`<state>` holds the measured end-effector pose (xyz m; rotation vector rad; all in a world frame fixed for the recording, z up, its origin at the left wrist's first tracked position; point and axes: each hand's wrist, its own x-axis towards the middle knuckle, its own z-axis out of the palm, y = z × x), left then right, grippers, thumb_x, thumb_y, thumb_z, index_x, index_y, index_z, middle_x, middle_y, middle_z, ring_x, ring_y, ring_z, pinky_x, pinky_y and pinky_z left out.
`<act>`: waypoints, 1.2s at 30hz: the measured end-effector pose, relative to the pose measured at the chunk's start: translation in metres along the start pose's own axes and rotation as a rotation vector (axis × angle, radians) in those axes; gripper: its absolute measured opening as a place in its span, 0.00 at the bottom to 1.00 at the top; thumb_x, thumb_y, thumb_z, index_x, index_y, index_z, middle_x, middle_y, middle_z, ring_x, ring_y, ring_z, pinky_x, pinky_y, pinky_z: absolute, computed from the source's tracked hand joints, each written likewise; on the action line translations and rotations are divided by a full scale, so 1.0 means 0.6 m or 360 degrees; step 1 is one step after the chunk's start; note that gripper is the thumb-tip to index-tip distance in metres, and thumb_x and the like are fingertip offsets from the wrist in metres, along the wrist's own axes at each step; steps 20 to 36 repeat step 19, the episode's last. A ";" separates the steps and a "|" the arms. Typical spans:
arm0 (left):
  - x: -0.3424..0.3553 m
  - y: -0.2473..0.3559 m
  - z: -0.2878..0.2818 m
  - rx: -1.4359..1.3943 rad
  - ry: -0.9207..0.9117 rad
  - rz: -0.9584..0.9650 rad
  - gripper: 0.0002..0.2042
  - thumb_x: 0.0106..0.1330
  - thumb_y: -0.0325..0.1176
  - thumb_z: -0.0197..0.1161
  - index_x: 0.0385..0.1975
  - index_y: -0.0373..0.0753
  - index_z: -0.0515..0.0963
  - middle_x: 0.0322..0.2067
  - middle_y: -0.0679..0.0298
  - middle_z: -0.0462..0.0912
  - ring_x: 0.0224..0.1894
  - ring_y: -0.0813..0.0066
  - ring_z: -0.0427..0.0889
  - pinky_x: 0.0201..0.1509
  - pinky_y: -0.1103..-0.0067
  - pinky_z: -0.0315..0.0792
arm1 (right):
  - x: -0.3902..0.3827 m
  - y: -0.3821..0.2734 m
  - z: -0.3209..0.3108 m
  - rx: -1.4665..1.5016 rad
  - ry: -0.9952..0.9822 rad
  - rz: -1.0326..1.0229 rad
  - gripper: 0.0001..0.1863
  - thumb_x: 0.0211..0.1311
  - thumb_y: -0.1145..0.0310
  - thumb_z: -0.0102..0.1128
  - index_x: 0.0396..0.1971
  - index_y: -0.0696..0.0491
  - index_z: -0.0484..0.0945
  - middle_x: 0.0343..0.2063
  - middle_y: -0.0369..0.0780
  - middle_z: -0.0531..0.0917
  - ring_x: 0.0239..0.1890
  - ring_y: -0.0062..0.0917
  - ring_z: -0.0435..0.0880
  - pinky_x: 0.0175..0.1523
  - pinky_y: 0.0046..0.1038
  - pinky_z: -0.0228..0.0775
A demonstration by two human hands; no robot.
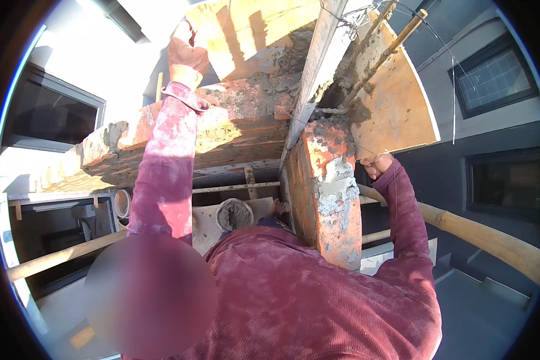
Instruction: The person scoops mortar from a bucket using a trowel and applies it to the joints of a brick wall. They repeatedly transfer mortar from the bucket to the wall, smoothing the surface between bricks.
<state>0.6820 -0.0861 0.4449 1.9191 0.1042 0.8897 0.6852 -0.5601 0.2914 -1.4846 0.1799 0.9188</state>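
Observation:
My left hand (188,60) reaches up in a dusty maroon sleeve and grips the left edge of a tan plywood board (276,18), which stands above a mortar-smeared brick wall (246,99). My right hand (377,164) is closed just under the lower edge of a second plywood board (396,102), beside the brick pillar (333,198); whether it holds that edge or a thin wire near it is hidden. Between the boards leans a long wooden batten (318,66), with wet mortar and a dark hollow beside it at the pillar's top.
Below me a bucket of mortar (234,215) stands on a plank (205,225). Bamboo poles (483,237) cross on both sides. Loose wire (351,24) tangles near wooden sticks (411,30) at the upper right. Dark-framed windows (495,75) lie beyond. A blurred round patch hides the lower left.

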 end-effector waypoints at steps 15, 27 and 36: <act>0.004 -0.021 0.009 0.0511 0.0132 0.0124 0.13 0.63 0.33 0.57 0.45 0.35 0.74 0.36 0.52 0.81 0.40 0.58 0.79 0.44 0.69 0.72 | 0.045 0.033 -0.088 -0.0153 -0.0102 0.0127 0.07 0.59 0.67 0.60 0.28 0.53 0.72 0.14 0.34 0.71 0.11 0.21 0.66 0.16 0.24 0.58; 0.001 -0.001 0.008 0.0508 0.0188 0.0101 0.15 0.61 0.33 0.57 0.46 0.34 0.74 0.37 0.45 0.81 0.41 0.48 0.80 0.44 0.65 0.72 | 0.100 0.085 -0.178 0.0654 -0.0037 -0.0256 0.12 0.53 0.65 0.67 0.34 0.52 0.75 0.17 0.36 0.74 0.16 0.29 0.70 0.19 0.32 0.60; 0.001 -0.001 0.008 0.0508 0.0188 0.0101 0.15 0.61 0.33 0.57 0.46 0.34 0.74 0.37 0.45 0.81 0.41 0.48 0.80 0.44 0.65 0.72 | 0.100 0.085 -0.178 0.0654 -0.0037 -0.0256 0.12 0.53 0.65 0.67 0.34 0.52 0.75 0.17 0.36 0.74 0.16 0.29 0.70 0.19 0.32 0.60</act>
